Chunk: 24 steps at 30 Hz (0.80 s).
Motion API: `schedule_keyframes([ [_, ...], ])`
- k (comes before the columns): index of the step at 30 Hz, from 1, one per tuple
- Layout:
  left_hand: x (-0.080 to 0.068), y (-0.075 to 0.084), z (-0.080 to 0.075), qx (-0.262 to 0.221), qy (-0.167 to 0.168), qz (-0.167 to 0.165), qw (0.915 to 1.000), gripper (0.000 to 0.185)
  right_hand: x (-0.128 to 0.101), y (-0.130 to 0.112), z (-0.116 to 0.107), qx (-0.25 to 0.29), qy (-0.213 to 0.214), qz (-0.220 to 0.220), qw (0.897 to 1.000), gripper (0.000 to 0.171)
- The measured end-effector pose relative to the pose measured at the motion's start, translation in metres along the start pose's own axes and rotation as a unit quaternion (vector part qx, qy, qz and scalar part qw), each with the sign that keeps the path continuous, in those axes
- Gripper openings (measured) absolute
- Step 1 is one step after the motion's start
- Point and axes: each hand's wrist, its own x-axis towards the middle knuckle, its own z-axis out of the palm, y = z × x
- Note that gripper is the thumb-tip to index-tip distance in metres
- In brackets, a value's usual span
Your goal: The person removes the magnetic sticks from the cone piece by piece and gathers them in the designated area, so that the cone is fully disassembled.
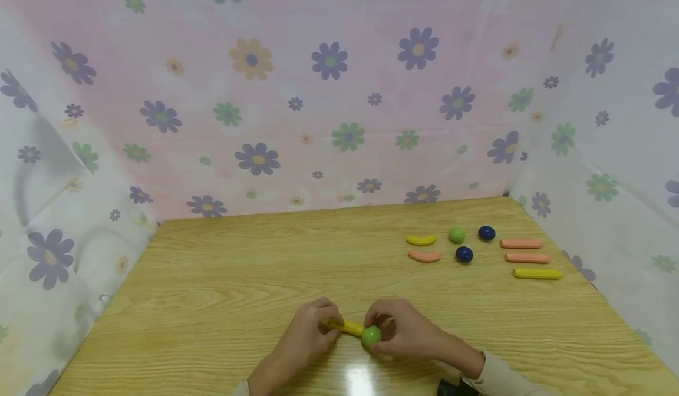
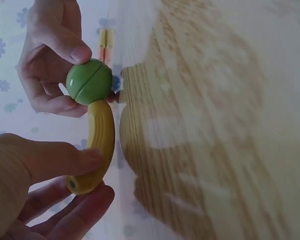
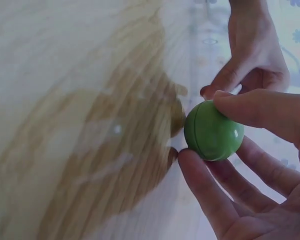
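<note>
Between thumb and fingers my left hand [image 1: 313, 332] pinches a curved yellow rod [image 2: 101, 135] with grooves on its side, near one end. A small dark round spot shows on that end in the left wrist view. My right hand [image 1: 411, 329] pinches a glossy green ball [image 3: 214, 131] with a seam line round it. In the left wrist view the rod's far end meets the ball [image 2: 89, 81]. Both hands are low over the near middle of the wooden table. The rod is mostly hidden behind the ball and left hand in the right wrist view.
Towards the back right of the table [image 1: 239, 278] lie a yellow curved rod [image 1: 421, 240], a pink curved rod [image 1: 424, 256], another green ball [image 1: 457, 234], dark blue balls [image 1: 464, 254], pink straight rods [image 1: 527, 258] and a yellow straight rod [image 1: 536, 273]. Flowered cloth [image 1: 297, 131] surrounds the table.
</note>
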Motion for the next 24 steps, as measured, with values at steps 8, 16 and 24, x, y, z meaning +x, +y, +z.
schedule_keyframes([
  [8, 0.002, 0.001, 0.0, 0.006, -0.05, 0.003, 0.9987, 0.017, -0.005, 0.003, -0.007, 0.049, 0.011, 0.029, 0.998, 0.025],
  [16, 0.004, 0.002, 0.002, 0.011, -0.055, 0.041, 0.9976, 0.018, -0.009, 0.007, -0.01, 0.066, 0.021, 0.04, 0.997, 0.026],
  [24, 0.007, -0.001, 0.006, -0.068, -0.02, 0.042, 0.9966, 0.018, -0.014, 0.004, -0.019, 0.043, 0.034, 0.03, 0.998, 0.028],
])
